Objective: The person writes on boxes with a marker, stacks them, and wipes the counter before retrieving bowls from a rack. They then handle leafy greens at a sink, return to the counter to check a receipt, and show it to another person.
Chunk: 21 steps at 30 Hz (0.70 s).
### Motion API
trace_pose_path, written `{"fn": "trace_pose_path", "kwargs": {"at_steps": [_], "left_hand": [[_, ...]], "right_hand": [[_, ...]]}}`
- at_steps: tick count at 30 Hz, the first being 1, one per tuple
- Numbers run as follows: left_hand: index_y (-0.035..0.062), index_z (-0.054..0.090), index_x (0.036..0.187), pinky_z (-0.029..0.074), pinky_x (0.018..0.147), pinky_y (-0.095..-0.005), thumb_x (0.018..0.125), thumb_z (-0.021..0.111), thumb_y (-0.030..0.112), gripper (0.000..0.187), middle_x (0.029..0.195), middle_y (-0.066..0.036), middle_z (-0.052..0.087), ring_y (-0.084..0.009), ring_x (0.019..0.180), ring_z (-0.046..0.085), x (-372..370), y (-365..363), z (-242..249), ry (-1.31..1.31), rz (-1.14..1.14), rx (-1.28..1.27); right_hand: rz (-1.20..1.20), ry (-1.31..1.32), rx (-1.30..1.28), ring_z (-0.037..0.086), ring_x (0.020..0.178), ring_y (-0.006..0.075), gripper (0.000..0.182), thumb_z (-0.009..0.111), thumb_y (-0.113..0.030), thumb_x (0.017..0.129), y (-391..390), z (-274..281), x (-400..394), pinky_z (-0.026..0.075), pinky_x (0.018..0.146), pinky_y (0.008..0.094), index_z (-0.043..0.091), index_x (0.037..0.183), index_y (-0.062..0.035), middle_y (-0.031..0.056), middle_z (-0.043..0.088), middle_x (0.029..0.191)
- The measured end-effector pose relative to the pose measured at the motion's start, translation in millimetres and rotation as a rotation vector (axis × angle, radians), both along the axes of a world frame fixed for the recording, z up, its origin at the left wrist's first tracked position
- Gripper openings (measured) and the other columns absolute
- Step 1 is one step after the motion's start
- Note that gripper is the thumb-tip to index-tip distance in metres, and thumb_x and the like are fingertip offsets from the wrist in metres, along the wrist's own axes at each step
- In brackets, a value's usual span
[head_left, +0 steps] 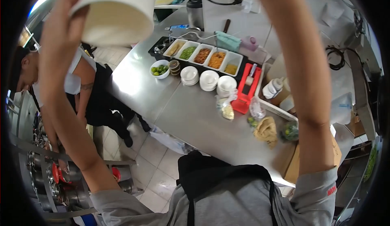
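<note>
Both arms are raised toward the top of the view. My left hand (67, 17) is closed on a large white round container (118, 17) at the upper left, its fingers partly hidden behind the wall. The container's pale inside faces me. My right forearm rises at the right, but the hand lies beyond the top edge. Below and beyond the container, a steel table (162, 104) holds a row of white trays with chopped foods (202, 55), a bowl of limes (159, 69) and stacked white bowls (189, 75).
A person (87, 80) in dark trousers bends over at the left beside metal racks with pots (69, 197). On the table are a red slicer (248, 90), a tan cloth (266, 132), plastic bags (226, 106), a white crate (276, 110) and a steel tumbler (195, 14).
</note>
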<state>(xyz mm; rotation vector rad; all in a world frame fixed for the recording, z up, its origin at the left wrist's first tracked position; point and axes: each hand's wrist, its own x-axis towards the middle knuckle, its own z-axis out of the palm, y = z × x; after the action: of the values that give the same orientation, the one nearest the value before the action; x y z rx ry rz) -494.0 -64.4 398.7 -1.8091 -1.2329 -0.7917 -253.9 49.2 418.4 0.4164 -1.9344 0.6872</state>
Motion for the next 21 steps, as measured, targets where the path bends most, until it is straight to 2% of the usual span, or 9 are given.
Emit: {"fn": "trace_pose_path", "kwargs": {"at_steps": [2,5,6,8,10,13,15,18,21], "left_hand": [[0.0162,0.054,0.111,0.046,0.074,-0.0330,0.084,0.047,0.004,0.030,0.092,-0.016,0.062,-0.0287,0.084,0.061,-9,8,-27,-0.256,-0.029,-0.252],[0.0069,0.054,0.105,0.044,0.074,-0.0283,0.084,0.044,0.002,0.024,0.095,-0.014,0.060,-0.0205,0.085,0.058,-76,35,-59,-0.281,0.099,-0.457],[0.0093,0.055,0.104,0.045,0.071,-0.0314,0.084,0.047,0.005,0.022,0.089,-0.014,0.061,-0.0247,0.081,0.059,-101,51,-70,-0.318,0.086,-0.519],[0.0078,0.055,0.099,0.044,0.066,-0.0361,0.084,0.052,0.011,0.015,0.082,-0.017,0.061,-0.0307,0.075,0.059,-161,96,-98,-0.303,0.076,-0.625],[0.0033,0.053,0.093,0.043,0.065,-0.0396,0.082,0.054,0.009,0.012,0.078,-0.020,0.059,-0.0342,0.072,0.058,-219,149,-136,-0.326,-0.021,-0.741],[0.0065,0.056,0.096,0.045,0.067,-0.0436,0.077,0.062,0.016,0.022,0.079,-0.020,0.060,-0.0381,0.079,0.058,-307,246,-219,-0.189,0.022,-0.802],[0.0160,0.057,0.109,0.047,0.077,-0.0446,0.076,0.064,0.019,0.033,0.095,-0.022,0.059,-0.0380,0.092,0.058,-343,303,-271,-0.249,0.150,-0.944],[0.0209,0.056,0.112,0.044,0.088,-0.0441,0.075,0.063,0.024,0.038,0.115,-0.015,0.054,-0.0326,0.109,0.052,-360,363,-319,-0.260,0.300,-1.072],[0.0206,0.056,0.112,0.044,0.087,-0.0424,0.075,0.062,0.021,0.038,0.116,-0.011,0.056,-0.0285,0.108,0.053,-368,409,-340,-0.282,0.225,-1.125]], "right_hand": [[-0.117,-0.365,-0.196,0.055,0.103,0.0274,0.064,0.055,-0.042,0.073,14,-13,-25,0.046,0.084,0.0378,0.049,0.116,0.0056,0.0259,0.055,0.110],[-0.780,0.243,-0.282,0.060,0.096,0.0295,0.050,0.059,-0.029,0.071,32,-77,-136,0.049,0.079,0.0401,0.055,0.104,0.0082,0.0263,0.059,0.102],[-0.780,0.240,-0.284,0.060,0.096,0.0295,0.050,0.059,-0.029,0.071,53,-91,-151,0.049,0.079,0.0401,0.055,0.104,0.0082,0.0263,0.059,0.102],[-0.344,-0.339,-0.507,0.054,0.103,0.0148,0.042,0.057,-0.030,0.082,104,-112,-167,0.046,0.080,0.0330,0.053,0.118,-0.0098,0.0114,0.057,0.110],[-0.264,-0.379,-0.740,0.056,0.089,0.0118,0.038,0.056,-0.034,0.084,108,-143,-192,0.046,0.076,0.0283,0.056,0.110,-0.0060,0.0081,0.062,0.095],[-0.154,-0.742,-0.836,0.058,0.078,0.0114,0.028,0.054,-0.026,0.084,108,-223,-237,0.046,0.069,0.0247,0.057,0.101,-0.0048,0.0041,0.063,0.087],[-0.230,-0.895,-0.547,0.060,0.083,0.0159,0.030,0.055,-0.021,0.082,88,-303,-267,0.048,0.072,0.0277,0.057,0.107,-0.0042,0.0074,0.063,0.090],[0.035,-1.066,-0.686,0.060,0.082,0.0174,0.026,0.055,-0.019,0.086,37,-377,-280,0.047,0.076,0.0316,0.058,0.107,-0.0061,0.0111,0.064,0.089],[0.098,-1.224,-0.922,0.060,0.085,0.0176,0.029,0.054,-0.022,0.087,5,-414,-271,0.047,0.077,0.0301,0.056,0.112,-0.0071,0.0095,0.064,0.091]]}}
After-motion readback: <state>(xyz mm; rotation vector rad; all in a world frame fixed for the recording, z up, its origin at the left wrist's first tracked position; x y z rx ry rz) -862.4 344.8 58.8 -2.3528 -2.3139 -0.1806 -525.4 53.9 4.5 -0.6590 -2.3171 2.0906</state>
